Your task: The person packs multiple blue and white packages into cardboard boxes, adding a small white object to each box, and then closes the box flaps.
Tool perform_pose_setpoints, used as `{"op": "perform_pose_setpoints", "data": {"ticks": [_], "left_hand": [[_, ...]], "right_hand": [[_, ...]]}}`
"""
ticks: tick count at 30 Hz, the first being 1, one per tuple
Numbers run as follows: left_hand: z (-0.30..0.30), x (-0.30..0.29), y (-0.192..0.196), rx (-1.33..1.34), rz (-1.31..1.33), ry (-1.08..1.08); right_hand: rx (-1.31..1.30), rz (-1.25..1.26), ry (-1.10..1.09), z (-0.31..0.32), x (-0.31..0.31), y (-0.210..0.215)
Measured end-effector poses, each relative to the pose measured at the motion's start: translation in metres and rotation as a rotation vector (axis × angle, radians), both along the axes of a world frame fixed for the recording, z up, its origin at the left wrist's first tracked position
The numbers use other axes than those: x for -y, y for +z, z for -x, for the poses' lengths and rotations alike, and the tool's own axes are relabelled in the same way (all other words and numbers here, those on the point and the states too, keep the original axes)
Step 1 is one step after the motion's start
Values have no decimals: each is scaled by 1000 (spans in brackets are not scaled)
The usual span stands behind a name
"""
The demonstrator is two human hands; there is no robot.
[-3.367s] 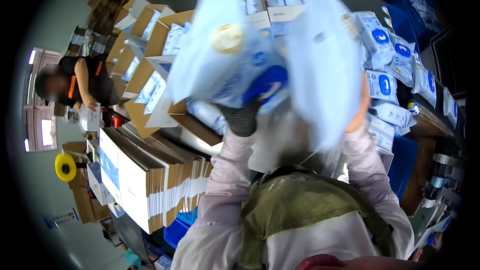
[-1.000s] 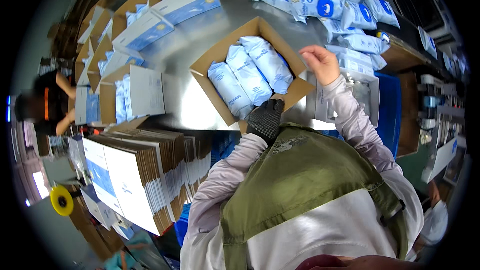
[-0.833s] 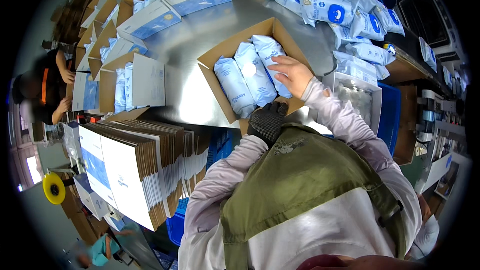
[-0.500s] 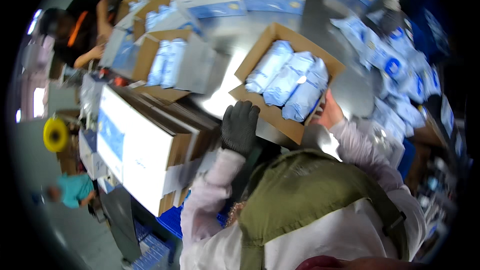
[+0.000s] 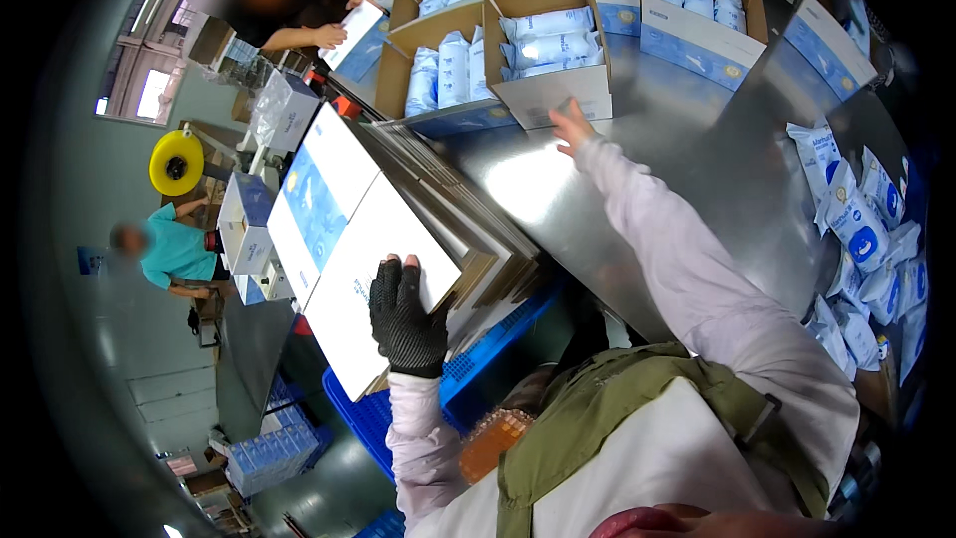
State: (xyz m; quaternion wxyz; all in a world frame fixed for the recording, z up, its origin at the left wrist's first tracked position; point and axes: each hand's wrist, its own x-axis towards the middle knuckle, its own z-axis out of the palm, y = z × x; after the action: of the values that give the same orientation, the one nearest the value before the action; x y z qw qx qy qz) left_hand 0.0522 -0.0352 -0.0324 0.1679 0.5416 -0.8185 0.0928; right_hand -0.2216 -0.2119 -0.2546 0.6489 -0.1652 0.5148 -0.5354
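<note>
My left hand (image 5: 406, 324), in a dark glove with bare fingertips, lies flat on the top of a stack of white-and-blue folded cartons (image 5: 378, 249). Its fingers are stretched out and hold nothing. My bare right hand (image 5: 573, 128) reaches far over the metal table, fingers apart. It is at the near side of an open carton (image 5: 538, 100); whether it touches the cardboard I cannot tell. Inside that carton lie several pale blue soft packets (image 5: 553, 40). Beside it on the left stands another open carton (image 5: 398, 60) with upright packets (image 5: 453, 70).
More filled cartons (image 5: 697, 35) stand along the table's far side. Loose packets (image 5: 856, 219) are heaped at the right. A co-worker's hand (image 5: 329, 36) is at a carton at the far left; another person (image 5: 179, 249) stands farther off. A blue crate (image 5: 363, 423) is below the stack.
The carton of packets that was in front of me now stands among the far cartons. My right hand has reached away from me; my left has come onto the stack. The view has turned.
</note>
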Motion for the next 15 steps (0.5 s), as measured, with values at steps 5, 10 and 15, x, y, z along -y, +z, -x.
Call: {"op": "perform_pose_setpoints", "data": {"ticks": [5,10,15], "left_hand": [[-9,-34,73,-638,-143,-269],[2,13,44,-173,-192,-286],[48,-19,-15,309,-137,43]], "right_hand": [[-297,362,49,66,-81,89],[-349,669,-275,145,-161,184],[-467,454,-176,141,-254,117]]}}
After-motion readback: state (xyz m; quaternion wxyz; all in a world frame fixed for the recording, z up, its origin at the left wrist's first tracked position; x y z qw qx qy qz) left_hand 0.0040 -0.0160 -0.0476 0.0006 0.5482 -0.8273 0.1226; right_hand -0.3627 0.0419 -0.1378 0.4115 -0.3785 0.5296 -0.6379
